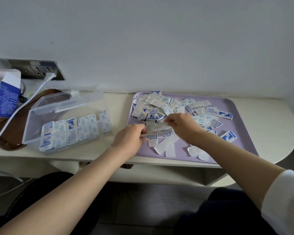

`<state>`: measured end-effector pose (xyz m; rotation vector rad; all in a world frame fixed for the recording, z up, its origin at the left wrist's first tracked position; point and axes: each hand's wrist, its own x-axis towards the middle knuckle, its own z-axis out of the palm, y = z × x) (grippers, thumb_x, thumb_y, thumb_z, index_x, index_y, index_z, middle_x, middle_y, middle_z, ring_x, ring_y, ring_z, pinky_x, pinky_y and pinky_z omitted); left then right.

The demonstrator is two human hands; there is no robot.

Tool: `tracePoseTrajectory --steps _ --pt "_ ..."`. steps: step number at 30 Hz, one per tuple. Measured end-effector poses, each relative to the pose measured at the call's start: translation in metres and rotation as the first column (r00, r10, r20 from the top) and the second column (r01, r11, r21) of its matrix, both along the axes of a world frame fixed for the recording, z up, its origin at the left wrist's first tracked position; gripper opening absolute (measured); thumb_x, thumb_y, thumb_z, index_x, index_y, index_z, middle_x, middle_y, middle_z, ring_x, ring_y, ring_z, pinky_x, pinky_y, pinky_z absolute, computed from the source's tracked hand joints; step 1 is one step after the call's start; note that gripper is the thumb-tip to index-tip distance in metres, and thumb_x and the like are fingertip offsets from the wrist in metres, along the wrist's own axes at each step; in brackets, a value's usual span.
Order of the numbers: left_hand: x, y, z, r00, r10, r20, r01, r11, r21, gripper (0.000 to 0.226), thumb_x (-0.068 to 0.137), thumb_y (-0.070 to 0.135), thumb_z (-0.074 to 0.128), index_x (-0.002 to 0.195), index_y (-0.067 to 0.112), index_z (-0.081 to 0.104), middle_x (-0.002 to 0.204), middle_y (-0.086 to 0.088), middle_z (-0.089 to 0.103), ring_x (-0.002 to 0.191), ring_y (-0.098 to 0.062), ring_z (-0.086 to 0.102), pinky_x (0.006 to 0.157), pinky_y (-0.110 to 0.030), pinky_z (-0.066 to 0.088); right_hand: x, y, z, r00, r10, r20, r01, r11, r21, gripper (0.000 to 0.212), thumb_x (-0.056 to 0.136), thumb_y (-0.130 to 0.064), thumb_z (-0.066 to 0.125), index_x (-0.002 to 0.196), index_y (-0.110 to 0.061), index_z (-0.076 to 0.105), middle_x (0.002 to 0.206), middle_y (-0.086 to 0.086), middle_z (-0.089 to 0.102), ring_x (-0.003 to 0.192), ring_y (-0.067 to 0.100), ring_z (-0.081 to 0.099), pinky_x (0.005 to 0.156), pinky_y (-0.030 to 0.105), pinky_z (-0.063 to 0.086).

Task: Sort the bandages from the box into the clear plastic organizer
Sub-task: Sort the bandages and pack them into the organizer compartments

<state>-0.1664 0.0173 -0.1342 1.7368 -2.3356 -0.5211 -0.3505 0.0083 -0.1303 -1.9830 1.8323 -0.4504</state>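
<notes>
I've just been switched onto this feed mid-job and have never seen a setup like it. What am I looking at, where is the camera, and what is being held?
There is no machine here: a person works with bare hands. The one picture comes from a camera worn on the head, looking forward and down. The left hand and right hand each pinch an end of a small bundle of bandages over the purple tray, where loose bandages lie scattered. To the left, on the pale table, stands the clear organizer, lid open, with bandages standing in a row of its compartments. Farther left are the blue-and-white box, a white cable and a wall socket.
</notes>
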Motion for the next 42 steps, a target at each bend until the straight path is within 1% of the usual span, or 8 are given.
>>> tracePoseTrajectory --steps 7,10,13,18,26,30,36,42 --pt "0.0 -0.003 -0.001 0.998 0.023 -0.062 -0.02 0.998 0.057 0.041 0.091 0.013 0.055 0.126 0.016 0.034 0.106 -0.007 0.061 0.092 -0.031 0.059 0.076 -0.037 0.048 0.015 0.007 0.012 0.986 0.026 0.165 -0.05 0.989 0.142 0.038 0.102 -0.029 0.03 0.112 -0.013 0.063 0.096 0.005 0.059 0.084 0.02 0.049 0.062 0.024 0.036" --pt "0.0 -0.005 -0.003 0.999 -0.001 -0.035 0.003 0.998 0.061 0.034 0.091 0.013 0.055 0.123 0.018 0.048 0.119 -0.004 0.057 0.106 -0.028 0.057 0.087 -0.037 0.047 0.018 0.011 0.015 0.985 0.071 0.159 -0.1 0.978 0.185 0.05 0.098 -0.045 0.032 0.097 -0.005 0.061 0.079 0.004 0.052 0.077 0.019 0.046 0.065 0.03 0.034" --pt "0.0 -0.005 -0.006 1.0 -0.008 0.001 0.008 0.999 0.04 0.016 0.093 0.015 0.053 0.108 0.011 0.057 0.115 -0.006 0.044 0.104 -0.029 0.054 0.085 -0.038 0.044 0.018 0.013 0.01 0.985 0.153 0.079 -0.164 0.974 0.157 0.029 0.099 -0.033 0.04 0.096 -0.014 0.062 0.092 0.005 0.063 0.087 0.022 0.056 0.074 0.032 0.045" --pt "0.0 0.0 -0.009 0.995 -0.004 0.099 0.013 0.996 -0.089 0.026 0.096 0.025 0.047 0.115 0.008 0.05 0.12 -0.011 0.04 0.112 -0.028 0.042 0.092 -0.035 0.037 0.018 0.012 0.0 0.985 0.154 -0.074 -0.152 0.988 0.031 0.026 0.098 -0.016 0.041 0.114 -0.014 0.061 0.109 0.009 0.065 0.098 0.03 0.059 0.082 0.038 0.048" --pt "-0.006 0.007 -0.022 0.991 -0.054 0.126 0.063 0.996 -0.068 0.028 0.095 0.016 0.042 0.12 0.005 0.043 0.119 -0.012 0.043 0.113 -0.029 0.04 0.092 -0.029 0.026 0.044 0.019 -0.016 0.98 0.117 0.162 -0.124 0.992 0.029 0.048 0.087 0.013 0.038 0.132 -0.002 0.039 0.136 0.014 0.042 0.123 0.027 0.044 0.097 0.022 0.031" --pt "-0.008 0.007 -0.031 0.998 -0.018 0.063 0.023 0.997 -0.08 0.027 0.089 0.012 0.046 0.114 0.005 0.044 0.116 -0.014 0.049 0.112 -0.031 0.043 0.094 -0.033 0.03 0.052 0.022 -0.022 0.976 0.131 0.176 -0.136 0.991 0.019 0.043 0.085 0.012 0.045 0.125 -0.003 0.05 0.125 0.014 0.05 0.111 0.03 0.053 0.094 0.033 0.041" --pt "0.005 0.007 -0.019 0.987 -0.04 0.158 0.063 0.988 -0.142 0.016 0.094 0.021 0.044 0.104 0.01 0.051 0.111 -0.008 0.055 0.108 -0.027 0.044 0.086 -0.032 0.032 0.038 0.017 -0.016 0.994 0.091 0.062 -0.09 0.996 -0.011 0.017 0.09 -0.002 0.053 0.1 -0.005 0.067 0.103 0.013 0.064 0.099 0.027 0.055 0.079 0.024 0.034" --pt "0.016 0.007 -0.014 0.993 -0.094 0.078 0.101 0.992 -0.081 0.009 0.094 0.018 0.048 0.088 0.011 0.049 0.094 -0.015 0.06 0.091 -0.034 0.054 0.067 -0.035 0.032 0.044 0.023 -0.018 0.986 0.167 0.024 -0.168 0.984 0.066 0.048 0.089 0.01 0.041 0.135 -0.005 0.044 0.135 0.012 0.046 0.117 0.029 0.05 0.096 0.027 0.036"
